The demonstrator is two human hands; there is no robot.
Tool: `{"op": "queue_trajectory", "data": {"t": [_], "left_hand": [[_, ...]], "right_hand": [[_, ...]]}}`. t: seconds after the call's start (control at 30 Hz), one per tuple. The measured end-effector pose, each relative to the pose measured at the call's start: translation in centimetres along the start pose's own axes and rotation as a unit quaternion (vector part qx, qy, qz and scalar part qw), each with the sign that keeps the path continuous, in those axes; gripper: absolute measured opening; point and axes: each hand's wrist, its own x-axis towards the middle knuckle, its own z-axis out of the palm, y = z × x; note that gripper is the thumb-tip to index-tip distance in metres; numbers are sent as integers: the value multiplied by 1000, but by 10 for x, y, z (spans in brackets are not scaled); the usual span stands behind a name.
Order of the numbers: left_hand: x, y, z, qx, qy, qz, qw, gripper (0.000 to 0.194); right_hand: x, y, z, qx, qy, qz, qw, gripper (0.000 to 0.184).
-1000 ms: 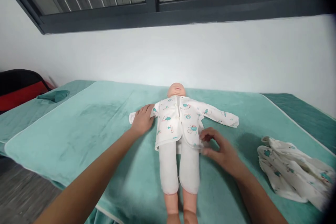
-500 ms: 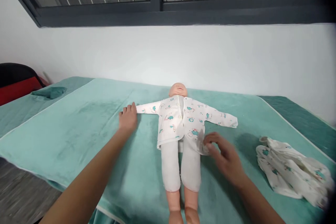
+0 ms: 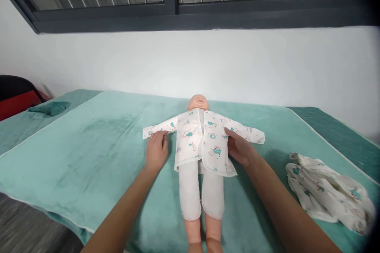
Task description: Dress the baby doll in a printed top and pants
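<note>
Left hand (image 3: 156, 152) at a sleeve, right hand (image 3: 240, 149) at the jacket's (image 3: 190, 138) side

The left hand lies palm down with its fingers extended, released, the fingertips just at the lower edge of the sleeve stretched toward the counter's (image 3: 326, 120) left end. The right hand has its thumb against the side of the jacket, below the other sleeve; its remaining fingers are partly hidden at the cloth's edge, so I cannot tell whether they grasp it.

Between the hands, the doll (image 3: 198, 104) lies face up on a light green mat (image 3: 97, 166), its head near the counter's far edge and its feet toward the near edge, cut off by the bottom of the view. Both its arms are spread inside the sleeves. The jacket is white with small printed figures; its front edges part toward the hem, which flares past the leg on the right hand's side. White fabric covers the legs down to about the knees.

Toward the counter's right edge lies a crumpled printed garment (image 3: 329, 193). Near the far left corner are a bunched green cloth (image 3: 50, 107) and, beyond it, a red and black object (image 3: 19, 104). A white wall (image 3: 148, 63) rises behind the far edge, beneath a dark-framed window (image 3: 175, 16).
</note>
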Motion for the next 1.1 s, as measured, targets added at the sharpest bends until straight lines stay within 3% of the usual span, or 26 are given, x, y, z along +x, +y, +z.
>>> {"op": "queue_trajectory", "data": {"t": [0.07,0.17,0.27,0.4,0.53,0.63,0.73,0.83,0.97,1.1], "left_hand": [[4,11,5,-100,-44,-42,993,33],[24,28,12,-241,-90,-115,959,40],[49,44,23,-339,-73,-160,924,44],[74,57,44,-413,-51,-165,894,44],[83,58,58,-388,-37,-142,910,44],[79,56,57,-332,-37,-119,935,38],[68,54,49,-271,-50,-107,955,33],[52,52,39,-240,-67,-101,963,31],[27,48,25,-239,-98,-93,962,28],[4,42,15,-221,-78,-93,968,29]], "right_hand": [[9,1,9,-1,0,4,1000,19],[20,2,21,6,18,7,1000,21],[31,-4,28,31,33,-2,999,23],[53,-17,26,39,62,9,997,26],[74,-23,12,22,61,8,998,36],[77,-23,0,3,36,-19,999,36],[69,-21,-11,-21,37,-42,998,27],[52,-18,-18,-103,96,-88,986,22],[17,-5,-21,-292,206,-151,921,31],[-36,18,-20,-378,198,-194,884,39]]}}
